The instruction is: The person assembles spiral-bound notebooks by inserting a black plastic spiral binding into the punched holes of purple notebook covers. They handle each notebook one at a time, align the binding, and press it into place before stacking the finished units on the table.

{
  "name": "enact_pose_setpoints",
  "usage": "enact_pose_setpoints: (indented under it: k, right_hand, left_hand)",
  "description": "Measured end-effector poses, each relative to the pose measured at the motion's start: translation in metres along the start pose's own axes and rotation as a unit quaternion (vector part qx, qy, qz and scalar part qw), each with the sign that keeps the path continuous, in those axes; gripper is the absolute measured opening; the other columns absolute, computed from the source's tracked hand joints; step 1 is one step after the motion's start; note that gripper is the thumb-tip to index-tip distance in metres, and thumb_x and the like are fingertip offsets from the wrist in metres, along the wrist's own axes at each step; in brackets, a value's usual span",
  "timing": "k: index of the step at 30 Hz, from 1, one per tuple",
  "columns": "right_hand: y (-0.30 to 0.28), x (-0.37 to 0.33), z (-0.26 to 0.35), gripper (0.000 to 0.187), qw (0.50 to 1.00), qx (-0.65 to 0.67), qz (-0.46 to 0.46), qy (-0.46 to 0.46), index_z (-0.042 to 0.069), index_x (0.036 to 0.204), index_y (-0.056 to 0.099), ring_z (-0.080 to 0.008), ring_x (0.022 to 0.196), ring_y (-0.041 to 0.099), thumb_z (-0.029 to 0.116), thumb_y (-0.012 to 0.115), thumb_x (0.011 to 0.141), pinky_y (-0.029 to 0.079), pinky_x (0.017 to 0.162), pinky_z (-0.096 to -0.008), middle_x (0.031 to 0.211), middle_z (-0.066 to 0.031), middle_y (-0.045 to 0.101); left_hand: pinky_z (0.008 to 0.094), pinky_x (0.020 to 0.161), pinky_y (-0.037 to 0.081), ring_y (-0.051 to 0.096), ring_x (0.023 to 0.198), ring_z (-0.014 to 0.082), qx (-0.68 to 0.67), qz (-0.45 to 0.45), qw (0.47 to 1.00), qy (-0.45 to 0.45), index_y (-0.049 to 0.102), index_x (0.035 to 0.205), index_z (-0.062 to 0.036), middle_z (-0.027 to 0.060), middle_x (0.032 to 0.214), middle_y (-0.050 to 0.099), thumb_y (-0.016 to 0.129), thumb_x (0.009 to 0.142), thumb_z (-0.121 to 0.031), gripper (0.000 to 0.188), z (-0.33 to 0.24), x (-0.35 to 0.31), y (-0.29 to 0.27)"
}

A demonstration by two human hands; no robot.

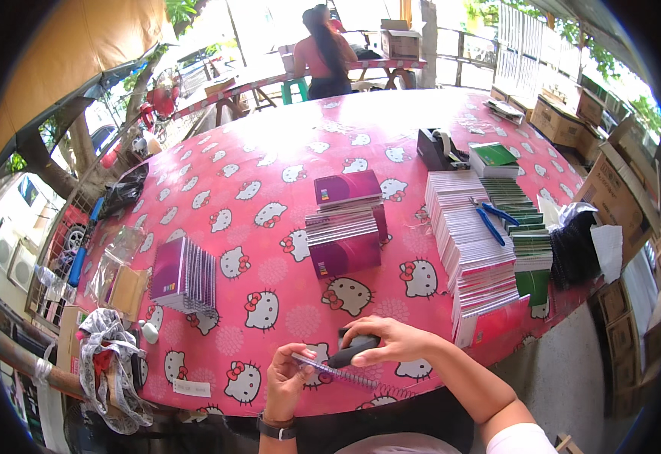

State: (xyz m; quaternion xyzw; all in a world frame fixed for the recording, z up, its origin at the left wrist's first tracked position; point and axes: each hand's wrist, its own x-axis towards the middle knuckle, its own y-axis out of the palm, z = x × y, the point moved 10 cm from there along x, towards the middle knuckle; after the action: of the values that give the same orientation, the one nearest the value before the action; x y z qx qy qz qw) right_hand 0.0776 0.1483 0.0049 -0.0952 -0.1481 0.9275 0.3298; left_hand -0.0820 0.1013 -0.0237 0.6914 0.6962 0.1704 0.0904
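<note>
Presently, both hands work at the near edge of the bench (270, 136), which is covered with a pink cartoon-cat cloth. The left hand (285, 380) is clenched on the left end of a spiral coil (346, 374), fingers curled round it; a dark band sits on that wrist. The right hand (391, 340) is clenched on a black tool (353, 350), its grip wrapped over the handle, the tool's tip meeting the coil just beside the left hand's fingers. The coil runs right from the left hand along the bench edge, under the right forearm.

Just beyond the hands, mid-bench, stands a stack of purple notebooks (346, 223), slightly fanned. To the left, well apart, a second purple pile (183, 276) lies with its wire spines facing right. Right of centre, a long row of white covers (470, 242) slopes toward the near edge, ending in a red cover. Blue pliers (491, 219) rest on that row. Beside it, further right, is a row of green books (523, 219), with one green stack (494, 159) set at the far end. A black tape dispenser (438, 149) stands far of the white row. A black bundle (576, 246) sits at the right edge.

Cardboard boxes (610, 189) line the right side. Another person (323, 53) sits at a far table, back turned.
</note>
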Motion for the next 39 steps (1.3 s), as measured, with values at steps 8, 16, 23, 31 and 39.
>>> enact_pose_setpoints:
  k: [8,16,23,31,39]
  right_hand:
    - [0.008,0.010,0.009,0.054,0.999,0.022,-0.010,-0.033,0.010,0.109,0.063,-0.0239,0.099,0.050,0.054,0.070,0.078,0.040,0.087,-0.0353,0.102,-0.0089,0.058]
    - [0.008,0.009,0.021,0.051,0.993,0.097,-0.031,-0.060,0.009,0.108,0.062,-0.0242,0.102,0.049,0.049,0.071,0.078,0.040,0.088,-0.0357,0.102,-0.0104,0.058]
    - [0.010,0.011,0.011,0.056,0.993,0.084,-0.060,-0.049,0.008,0.108,0.063,-0.0298,0.106,0.048,0.051,0.074,0.074,0.042,0.089,-0.0400,0.106,-0.0138,0.059]
    - [-0.078,-0.027,-0.007,0.062,0.841,-0.414,-0.348,0.009,0.005,0.113,0.060,-0.0383,0.119,0.044,0.046,0.079,0.069,0.039,0.099,-0.0448,0.128,-0.0189,0.052]
    - [-0.032,-0.035,0.089,0.033,0.921,-0.095,-0.334,-0.178,0.003,0.109,0.060,-0.0214,0.083,0.063,0.007,0.073,0.079,0.052,0.071,-0.0296,0.096,-0.0097,0.063]
  left_hand:
    - [0.0297,0.091,0.045,0.059,0.100,0.0161,0.037,-0.029,0.999,-0.020,0.060,0.115,0.0007,0.0076,0.102,0.064,0.058,0.088,0.004,0.028,0.005,-0.009,-0.013]
    - [0.0232,0.084,0.045,0.055,0.094,0.0091,0.058,-0.021,0.998,-0.009,0.059,0.123,-0.0006,0.0017,0.103,0.059,0.056,0.089,0.006,0.035,0.002,-0.009,-0.007]
    - [0.0202,0.078,0.046,0.053,0.089,0.0058,0.066,-0.027,0.997,-0.013,0.061,0.120,-0.0007,-0.0013,0.099,0.054,0.057,0.088,0.006,0.032,0.001,-0.009,-0.003]
    - [0.0187,0.067,0.043,0.052,0.082,0.0051,0.134,0.010,0.991,-0.008,0.064,0.115,0.0002,-0.0014,0.098,0.054,0.058,0.086,0.007,0.030,-0.022,0.000,0.013]
    - [0.0213,0.067,0.048,0.061,0.078,0.0091,0.183,0.011,0.974,0.130,0.069,0.099,0.0011,0.0046,0.088,0.067,0.070,0.079,0.001,0.020,-0.060,0.034,0.069]
